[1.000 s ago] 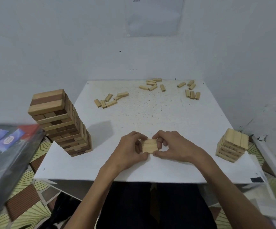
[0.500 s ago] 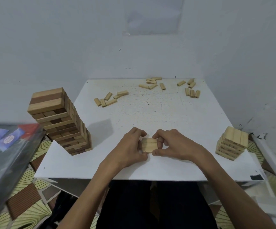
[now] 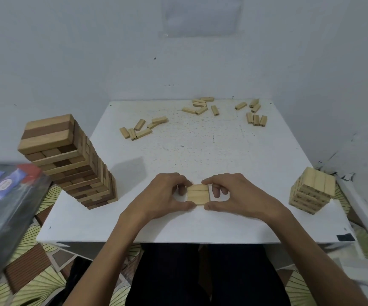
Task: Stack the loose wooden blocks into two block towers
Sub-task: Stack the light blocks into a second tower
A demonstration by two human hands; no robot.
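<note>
head view:
- left hand [image 3: 163, 195] and right hand [image 3: 240, 195] meet at the near middle of the white table [image 3: 200, 155], with the block set [image 3: 198, 194] between them
- block set = a few light wooden blocks laid side by side, long seams running left-right, flat face up; exact count not readable, and I can't tell if it sits on the table or just above it
- grip: left thumb at the near-left corner and index finger at the far-left corner pinch that side; the right hand mirrors this on the right side. Both hands grasp the set, other fingers curled in behind
- vs 1.0 s ago: same spot on the table and same two-handed pinch. The set now reads squarer and flatter, and the left fingers no longer drape over its top
- tall tower [image 3: 68, 160], mixed light and dark wood, stands at the table's left edge, unchanged
- short tower [image 3: 313, 191], all light wood, stands at the near-right edge, well apart from the hands, unchanged
- loose blocks [image 3: 143, 129] lie scattered along the far side in three clusters: far left, far middle [image 3: 200, 106] and far right [image 3: 253, 113]. Same layout as before, none touched
- view has tipped slightly, so the far table edge sits higher in frame than earlier
- blurred box [image 3: 6, 195] fills the left edge of the frame; patterned floor [image 3: 39, 279] shows below the table
</note>
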